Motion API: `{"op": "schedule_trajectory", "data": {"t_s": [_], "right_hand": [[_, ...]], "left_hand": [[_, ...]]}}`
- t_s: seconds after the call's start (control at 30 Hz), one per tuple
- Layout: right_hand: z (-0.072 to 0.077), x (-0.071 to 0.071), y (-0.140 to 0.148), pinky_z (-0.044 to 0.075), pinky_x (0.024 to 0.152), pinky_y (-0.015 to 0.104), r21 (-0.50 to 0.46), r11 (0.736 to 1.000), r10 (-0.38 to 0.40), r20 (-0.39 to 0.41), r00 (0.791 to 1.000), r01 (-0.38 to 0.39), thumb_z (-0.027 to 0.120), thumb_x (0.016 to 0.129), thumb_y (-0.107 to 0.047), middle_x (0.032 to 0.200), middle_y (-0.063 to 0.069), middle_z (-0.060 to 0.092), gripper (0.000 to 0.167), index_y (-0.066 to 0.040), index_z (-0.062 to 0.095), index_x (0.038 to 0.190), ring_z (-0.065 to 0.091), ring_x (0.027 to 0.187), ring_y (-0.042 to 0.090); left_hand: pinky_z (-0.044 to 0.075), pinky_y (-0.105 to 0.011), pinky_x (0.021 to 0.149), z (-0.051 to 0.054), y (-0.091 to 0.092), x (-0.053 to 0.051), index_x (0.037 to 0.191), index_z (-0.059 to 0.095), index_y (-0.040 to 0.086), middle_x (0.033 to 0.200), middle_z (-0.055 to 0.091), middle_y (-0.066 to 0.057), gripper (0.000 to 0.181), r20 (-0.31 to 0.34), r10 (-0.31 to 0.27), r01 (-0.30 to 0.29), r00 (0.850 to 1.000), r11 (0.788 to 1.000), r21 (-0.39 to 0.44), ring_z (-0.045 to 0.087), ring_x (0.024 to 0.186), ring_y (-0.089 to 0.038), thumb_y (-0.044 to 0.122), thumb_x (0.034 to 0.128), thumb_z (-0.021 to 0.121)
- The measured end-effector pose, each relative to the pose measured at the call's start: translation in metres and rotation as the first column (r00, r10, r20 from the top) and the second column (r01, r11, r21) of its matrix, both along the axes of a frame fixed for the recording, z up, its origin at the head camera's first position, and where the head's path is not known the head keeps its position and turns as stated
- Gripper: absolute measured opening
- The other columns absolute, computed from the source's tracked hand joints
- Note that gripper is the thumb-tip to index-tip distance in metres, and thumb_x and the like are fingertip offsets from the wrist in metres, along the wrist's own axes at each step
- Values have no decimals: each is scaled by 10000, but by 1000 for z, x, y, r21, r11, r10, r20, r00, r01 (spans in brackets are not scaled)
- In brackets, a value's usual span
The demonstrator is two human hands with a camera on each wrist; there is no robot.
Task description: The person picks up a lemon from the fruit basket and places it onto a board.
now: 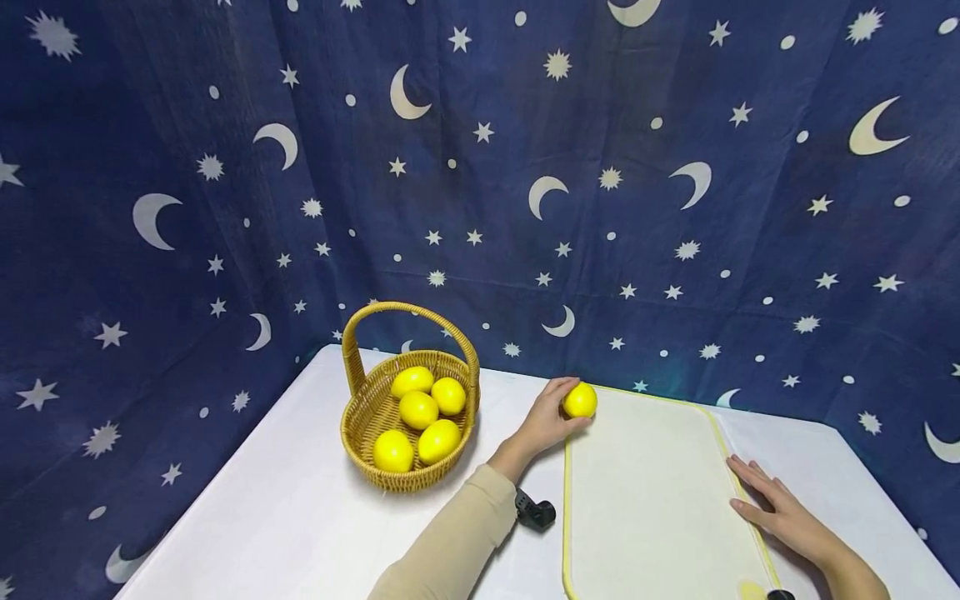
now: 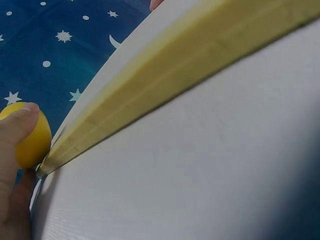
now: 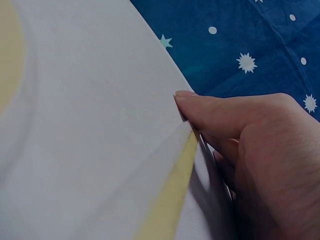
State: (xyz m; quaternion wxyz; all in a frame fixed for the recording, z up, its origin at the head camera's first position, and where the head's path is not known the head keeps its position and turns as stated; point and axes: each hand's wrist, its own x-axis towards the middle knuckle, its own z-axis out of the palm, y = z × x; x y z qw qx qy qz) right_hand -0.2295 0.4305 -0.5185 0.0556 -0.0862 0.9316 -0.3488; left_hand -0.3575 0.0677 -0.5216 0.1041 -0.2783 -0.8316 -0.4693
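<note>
In the head view, the left hand [image 1: 549, 417] holds one lemon [image 1: 581, 401], thumb and fingers curled round it, at the far left corner of a white board [image 1: 660, 483] with yellow edging. The right hand [image 1: 780, 510] is loosely spread, its fingers fairly straight, by the board's right edge. Five more lemons [image 1: 418, 410] lie in one wicker basket [image 1: 349, 433] on the desk [image 1: 285, 517] (six lemons altogether).

In the left wrist view, the thumb lies against the lemon, near the yellow edging (whether they touch, I cannot tell).

In the right wrist view, the thumb tip is at the board's edge, the other fingers lower and partly hidden.
</note>
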Motion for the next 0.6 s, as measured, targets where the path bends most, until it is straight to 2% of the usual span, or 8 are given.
{"op": "schedule_trajectory", "data": {"t_s": [0.13,0.3,0.33,0.4,0.5,0.53,0.6], "right_hand": [[1,0,0,-244,1068,595,-14,1000,-2,0,1000,2,530,955,-321,1498,352,105,718,42,201,1480,-283,1387,69],[-1,-1,1,-238,1072,596,-6,1000,-1,-18,1000,1,528,956,-319,1509,335,101,708,36,211,1480,-251,1276,-189],[-1,0,1,-238,1074,593,-4,1000,-1,-22,1000,1,527,957,-318,1533,289,78,704,32,213,1481,-223,1234,-244],[-1,0,2,-239,1076,588,-2,1000,4,-35,999,-4,525,959,-312,1578,91,17,695,27,218,1482,-180,1180,-299],[-2,1,2,-244,1081,573,-7,1000,16,-56,998,-16,527,960,-301,1494,-193,15,683,23,227,1481,-142,1159,-322],[-2,1,2,-246,1083,565,-8,1000,18,-61,998,-18,528,960,-298,1466,-225,23,679,21,230,1480,-134,1159,-323],[-2,2,2,-244,1083,568,-9,1000,22,-67,998,-22,531,960,-294,1498,-173,22,678,23,232,1479,-132,1163,-321]], "left_hand": [[355,-288,1103,4,-3,3,1405,425,0,1414,437,-73,703,42,-49,47,998,998,41,446,1310,-194,188,808,743],[384,-257,1073,4,-6,5,1415,392,-33,1459,395,-132,639,49,-125,120,991,988,94,421,1338,-213,118,850,649],[381,-255,1074,4,-7,5,1415,388,-38,1464,389,-145,631,43,-136,131,990,987,96,414,1345,-217,109,857,642],[361,-262,1091,4,-7,4,1415,386,-40,1471,381,-162,626,22,-142,140,990,987,78,395,1363,-220,109,868,651],[337,-274,1111,4,-7,5,1418,392,-22,1472,392,-145,637,14,-126,125,992,991,54,389,1370,-212,119,866,677],[330,-279,1117,4,-7,5,1419,394,-18,1471,399,-135,645,15,-116,116,993,992,46,390,1369,-210,125,861,687],[323,-282,1123,4,-6,6,1421,396,-8,1467,412,-119,660,21,-100,100,995,994,38,396,1367,-208,140,855,701]]}}
